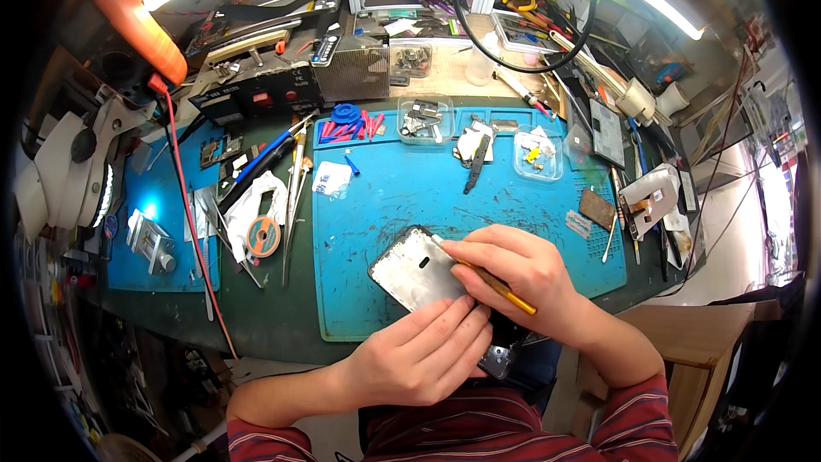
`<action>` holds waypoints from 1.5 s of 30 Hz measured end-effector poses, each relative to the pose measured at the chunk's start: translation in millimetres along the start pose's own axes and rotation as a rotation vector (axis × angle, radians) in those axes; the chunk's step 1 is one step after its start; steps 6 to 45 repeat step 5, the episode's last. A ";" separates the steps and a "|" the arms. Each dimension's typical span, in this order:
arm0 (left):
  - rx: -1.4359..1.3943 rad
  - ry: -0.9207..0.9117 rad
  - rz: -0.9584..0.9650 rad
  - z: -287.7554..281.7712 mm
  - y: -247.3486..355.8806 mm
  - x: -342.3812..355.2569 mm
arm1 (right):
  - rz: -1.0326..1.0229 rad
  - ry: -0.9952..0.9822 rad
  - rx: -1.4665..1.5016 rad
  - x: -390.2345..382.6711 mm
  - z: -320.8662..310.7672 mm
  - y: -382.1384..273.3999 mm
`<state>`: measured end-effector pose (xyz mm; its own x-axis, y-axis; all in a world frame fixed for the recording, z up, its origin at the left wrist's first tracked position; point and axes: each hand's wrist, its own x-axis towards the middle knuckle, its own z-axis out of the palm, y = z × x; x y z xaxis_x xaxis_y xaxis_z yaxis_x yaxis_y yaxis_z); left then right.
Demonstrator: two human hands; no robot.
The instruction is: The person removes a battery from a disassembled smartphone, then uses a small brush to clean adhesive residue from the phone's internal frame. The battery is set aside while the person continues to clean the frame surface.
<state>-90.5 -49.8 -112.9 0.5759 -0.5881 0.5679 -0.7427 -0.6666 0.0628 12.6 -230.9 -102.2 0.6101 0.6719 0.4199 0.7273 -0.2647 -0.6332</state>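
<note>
A phone frame (406,269) with a bare silver plate and a black rim lies tilted across the near edge of the blue work mat (368,188). My left hand (428,351) lies over its near side, fingers together, gripping it. The frame's dark lower end shows past that hand, close to my body. In my right hand (513,274) is a slim pen-shaped tool (505,289) with a gold-brown handle, pinched between thumb and fingers. Its front end is at the frame's upper right edge; the exact tip is hidden by the fingers.
Tweezers (295,180), a solder wick spool (263,236) and a lit small fixture (152,244) stand left. Clear boxes of small parts (425,120) line the mat's back edge. A red cable (190,205) crosses the left side; a black cable loop (457,13) hangs overhead.
</note>
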 end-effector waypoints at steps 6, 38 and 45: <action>0.008 -0.081 -0.014 -9.4 4.0 -1.9 | 0.172 -0.003 0.389 1.8 -6.0 19.8; 0.008 -0.081 -0.014 -9.4 4.0 -1.9 | 0.172 -0.003 0.389 1.8 -6.0 19.8; 0.008 -0.081 -0.014 -9.4 4.0 -1.9 | 0.172 -0.003 0.389 1.8 -6.0 19.8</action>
